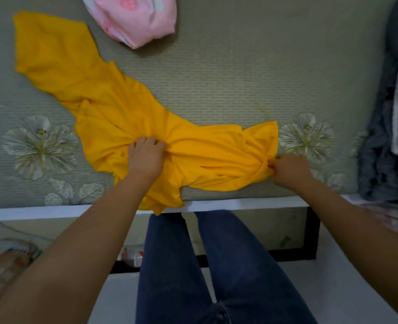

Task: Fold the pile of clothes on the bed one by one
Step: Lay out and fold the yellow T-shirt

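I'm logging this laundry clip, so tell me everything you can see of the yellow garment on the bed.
The yellow garment is a plain, bright, soft-looking cloth, unfolded and rumpled, lying in a long diagonal band across the bed from far left to near right. One flap hangs over the bed's near edge. The left hand grips a bunch of it near the middle; the right hand pinches its right end. What kind of garment it is cannot be told.
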`<state>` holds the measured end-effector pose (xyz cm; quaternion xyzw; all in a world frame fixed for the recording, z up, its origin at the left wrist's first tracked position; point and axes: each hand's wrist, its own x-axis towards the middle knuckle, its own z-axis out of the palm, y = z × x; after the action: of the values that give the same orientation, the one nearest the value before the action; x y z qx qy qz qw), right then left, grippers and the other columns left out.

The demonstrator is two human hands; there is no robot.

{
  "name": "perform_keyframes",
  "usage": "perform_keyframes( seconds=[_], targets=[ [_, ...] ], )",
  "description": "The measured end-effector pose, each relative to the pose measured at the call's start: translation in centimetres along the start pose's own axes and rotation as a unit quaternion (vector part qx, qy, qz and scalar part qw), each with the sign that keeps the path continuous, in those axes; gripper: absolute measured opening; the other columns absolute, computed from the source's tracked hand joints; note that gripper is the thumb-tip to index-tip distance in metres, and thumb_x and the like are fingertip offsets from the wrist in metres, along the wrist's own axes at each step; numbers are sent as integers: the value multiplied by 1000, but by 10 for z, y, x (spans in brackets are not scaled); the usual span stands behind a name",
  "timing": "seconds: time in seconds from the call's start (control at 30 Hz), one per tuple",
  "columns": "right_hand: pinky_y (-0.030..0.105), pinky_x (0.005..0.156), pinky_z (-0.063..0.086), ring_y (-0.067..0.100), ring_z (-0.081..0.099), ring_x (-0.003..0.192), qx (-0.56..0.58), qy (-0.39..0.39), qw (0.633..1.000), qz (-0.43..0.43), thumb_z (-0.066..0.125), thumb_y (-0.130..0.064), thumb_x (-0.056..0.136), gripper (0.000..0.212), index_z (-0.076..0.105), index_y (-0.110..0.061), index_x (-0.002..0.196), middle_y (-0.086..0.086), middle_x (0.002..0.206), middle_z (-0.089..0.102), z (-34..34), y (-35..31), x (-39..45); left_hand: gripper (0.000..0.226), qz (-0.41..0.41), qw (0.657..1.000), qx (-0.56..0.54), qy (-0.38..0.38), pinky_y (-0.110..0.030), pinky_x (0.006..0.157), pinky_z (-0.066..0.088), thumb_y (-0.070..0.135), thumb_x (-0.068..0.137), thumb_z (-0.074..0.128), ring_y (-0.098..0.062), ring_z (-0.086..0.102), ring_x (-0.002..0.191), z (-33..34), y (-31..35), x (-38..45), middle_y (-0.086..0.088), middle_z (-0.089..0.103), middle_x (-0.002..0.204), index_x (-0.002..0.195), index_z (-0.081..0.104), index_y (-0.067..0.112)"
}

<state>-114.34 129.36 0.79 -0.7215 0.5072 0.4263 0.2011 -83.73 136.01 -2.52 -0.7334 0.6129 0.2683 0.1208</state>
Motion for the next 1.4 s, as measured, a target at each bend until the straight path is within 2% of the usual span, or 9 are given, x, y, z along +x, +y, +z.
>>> perform_keyframes(
  seconds=[0.17, 0.27, 0.4, 0.6, 0.73, 1.03, 1.13, 1.27, 1.4],
  targets=[
    [42, 85, 36, 38, 46, 108, 265, 232, 936, 11, 54, -12, 81, 36, 55, 6, 112, 28, 115, 51, -20, -23, 20, 29, 56, 998, -34, -12, -37, 70, 35, 27, 95, 45, -34, 57, 92, -4, -15, -23, -18, 65, 92, 89, 63, 4],
    [43, 100, 27, 32, 37, 124, 180, 182, 966, -43, 61, -22, 82, 55, 43, -13, 134, 18, 132, 44, -28, -44, 34, 41, 66, 995, -74, -13, -38, 67, 37, 32, 91, 38, -38, 60, 82, -13, -20, -42, -24, 66, 84, 83, 64, 0],
    [38, 86, 36, 33, 54, 106, 88, 157, 979, -95, 45, -11, 90, 26, 58, -9, 112, 17, 113, 61, -39, -49, 49, 28, 11, 990, -137, 21, -38, 64, 35, 17, 95, 48, -41, 58, 83, -34, -21, -46, -29, 64, 88, 94, 63, -6],
    [41, 82, 35, 42, 51, 106, 364, 341, 856, 136, 43, -7, 89, 30, 56, 4, 114, 30, 114, 57, -98, 32, 57, 27, -50, 926, -269, 261, -23, 59, 22, 15, 90, 44, -24, 48, 71, -104, -14, -6, -24, 57, 82, 96, 59, -7],
    [36, 87, 31, 38, 47, 114, 450, 320, 813, 188, 42, -6, 90, 43, 39, 0, 132, 26, 125, 51, -108, 52, 54, 44, -7, 909, -358, 212, -24, 86, 41, 11, 88, 58, -20, 43, 119, -114, 8, 24, -18, 43, 129, 128, 43, 1],
    [37, 101, 29, 31, 41, 124, 240, 236, 911, -237, 58, -18, 87, 50, 45, -7, 133, 17, 136, 45, -76, -95, 47, 59, -97, 984, -145, -22, -43, 100, 31, 12, 87, 58, -35, 33, 129, -45, -38, 6, -21, 32, 143, 138, 32, 1],
    [42, 102, 27, 30, 27, 132, 186, 240, 937, -174, 53, -19, 88, 61, 27, -22, 143, 13, 149, 22, -82, -134, 67, 63, -100, 989, -99, -54, -45, 99, 33, 18, 85, 62, -36, 34, 127, -34, -48, -8, -20, 34, 141, 138, 33, 1],
    [37, 88, 30, 30, 42, 116, 210, 267, 940, -22, 47, -15, 90, 34, 53, -14, 123, 14, 126, 49, -101, -121, 95, 55, -87, 992, -95, 13, -45, 92, 37, 19, 81, 67, -38, 41, 119, -36, -41, -8, -23, 42, 132, 128, 46, -1],
    [36, 81, 31, 35, 51, 103, 254, 301, 914, -96, 55, -10, 86, 24, 66, 0, 105, 23, 104, 61, -105, -69, 84, 34, -16, 989, -128, 78, -38, 72, 38, 28, 82, 65, -34, 51, 100, -33, 3, 13, -21, 56, 102, 100, 59, -1]
  ],
)
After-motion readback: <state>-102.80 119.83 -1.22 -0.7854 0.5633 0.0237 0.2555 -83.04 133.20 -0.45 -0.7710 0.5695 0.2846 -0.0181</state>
